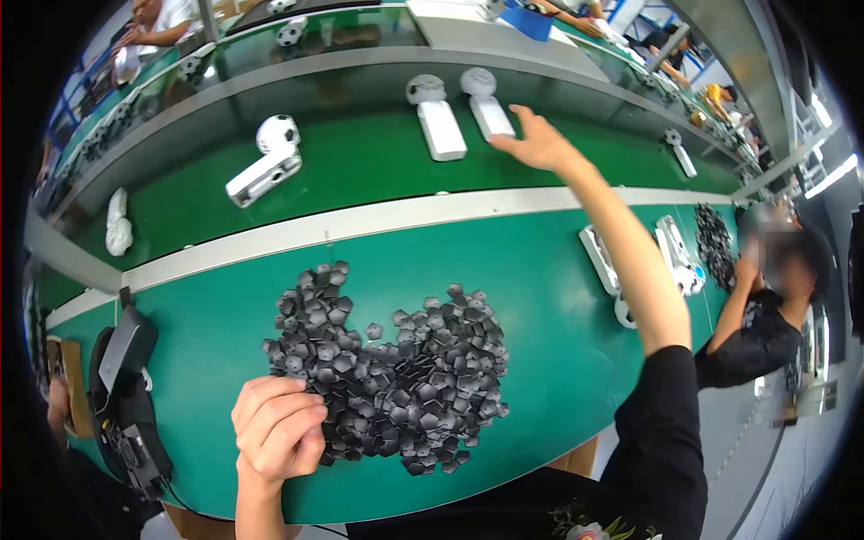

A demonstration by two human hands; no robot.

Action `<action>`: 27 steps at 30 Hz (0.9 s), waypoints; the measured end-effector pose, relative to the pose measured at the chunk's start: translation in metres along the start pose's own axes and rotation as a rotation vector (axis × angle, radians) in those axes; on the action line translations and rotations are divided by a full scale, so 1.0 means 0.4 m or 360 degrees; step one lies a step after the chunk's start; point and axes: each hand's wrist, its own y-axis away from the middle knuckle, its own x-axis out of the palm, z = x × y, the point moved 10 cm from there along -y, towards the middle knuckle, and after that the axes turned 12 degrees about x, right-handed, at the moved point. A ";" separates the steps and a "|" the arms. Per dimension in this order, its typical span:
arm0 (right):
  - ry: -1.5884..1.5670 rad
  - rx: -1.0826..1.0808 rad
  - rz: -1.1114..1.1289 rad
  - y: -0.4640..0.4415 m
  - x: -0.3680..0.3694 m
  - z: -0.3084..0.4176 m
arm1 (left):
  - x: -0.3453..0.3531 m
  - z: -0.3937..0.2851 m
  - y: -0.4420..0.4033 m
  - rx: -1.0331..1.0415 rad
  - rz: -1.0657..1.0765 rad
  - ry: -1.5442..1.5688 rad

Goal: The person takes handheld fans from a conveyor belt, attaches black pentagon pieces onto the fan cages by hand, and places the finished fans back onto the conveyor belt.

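My left hand [281,427] is closed at the left edge of a heap of small black pentagon-shaped pieces [423,378] on the green table. Its fingers are curled inward, and whatever they hold, if anything, is hidden. My right hand [537,144] stretches out over the green conveyor belt with fingers apart and nothing in it. Nearest to it is a white device with a round ball-like head [491,117], close to the fingertips; whether they touch I cannot tell. A second white device [441,130] of the same kind lies to its left.
More white devices with football-patterned heads [265,175] lie along the belt. A pale rail [387,218] divides belt and table. Opened white units [601,256] lie under my right forearm. At left sits a black device [126,351]. A co-worker [765,306] sits at right beside another black heap.
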 end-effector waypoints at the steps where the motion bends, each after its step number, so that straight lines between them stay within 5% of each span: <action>1: 0.0191 0.0134 -0.0080 -0.031 0.050 0.023 | 0.002 0.003 -0.003 0.0004 -0.0005 0.0020; 4: 0.0061 0.0219 -0.0157 -0.111 0.114 -0.004 | -0.006 0.014 -0.002 -0.0047 -0.0012 0.0016; 7: -0.0739 0.0237 -0.0370 -0.109 0.057 -0.045 | -0.032 0.044 0.015 -0.0189 -0.0095 0.0101; 8: -0.0983 0.0141 -0.0464 -0.064 0.018 -0.032 | -0.031 0.083 0.038 -0.0473 -0.0162 0.0398; 11: -0.1357 -0.0240 0.0033 0.277 -0.113 0.281 | -0.001 0.161 0.113 -0.1140 -0.0705 0.1272; 13: -0.1139 -0.0821 0.0033 0.525 -0.175 0.477 | -0.041 0.163 0.113 -0.1185 -0.1427 0.1259; 16: -0.1138 -0.1265 0.0839 0.777 -0.116 0.646 | -0.119 0.180 0.149 -0.1227 -0.1729 0.1320; 17: -0.1143 -0.1264 0.0843 0.766 -0.110 0.650 | -0.133 0.182 0.173 -0.1256 -0.1882 0.1362; 19: -0.1172 -0.1053 0.1643 0.728 -0.007 0.665 | -0.109 0.181 0.166 -0.1243 -0.1685 0.1537; 21: -0.0905 -0.0846 0.0818 0.569 0.026 0.589 | -0.051 0.167 0.136 -0.1184 -0.1295 0.1873; 27: -0.0672 -0.0624 0.0589 0.528 0.137 0.526 | 0.064 0.131 0.127 -0.1429 -0.0946 0.1944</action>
